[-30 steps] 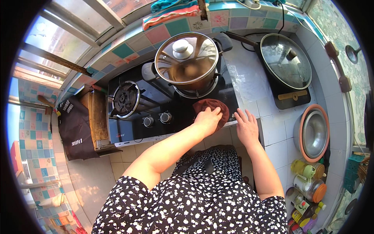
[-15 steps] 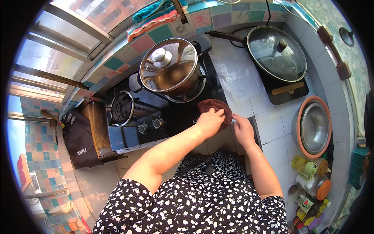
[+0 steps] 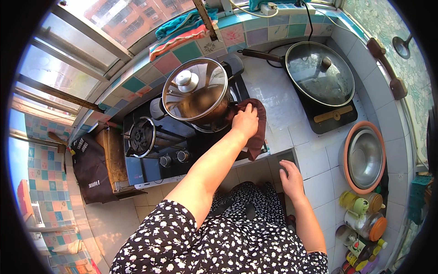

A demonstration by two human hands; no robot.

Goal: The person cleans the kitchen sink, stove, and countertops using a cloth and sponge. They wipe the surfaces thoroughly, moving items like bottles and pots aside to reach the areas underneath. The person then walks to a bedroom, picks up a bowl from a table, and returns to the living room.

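Observation:
My left hand [image 3: 245, 122] grips a dark maroon cloth [image 3: 258, 130] and presses it onto the right side of the black gas stove [image 3: 194, 144]. Part of the cloth hangs toward the stove's front edge. Just beyond my fingers, a steel pot [image 3: 212, 114] with a glass lid [image 3: 196, 91] sits on the right burner. What lies under my palm is hidden. My right hand [image 3: 291, 179] hovers by the counter's edge with its fingers loosely bent and apart, holding nothing.
A lidded frying pan [image 3: 319, 75] stands on a black hot plate [image 3: 335, 118] at the back right. Nested basins [image 3: 365, 157] and several jars [image 3: 365, 223] line the right side. Left of the pot is the other burner [image 3: 142, 136]; a dark apron-like cloth [image 3: 93, 171] hangs farther left.
My left hand has moved the maroon cloth away from me, from the stove's front to beside the pot. My right hand has come off the cloth and drawn back toward me.

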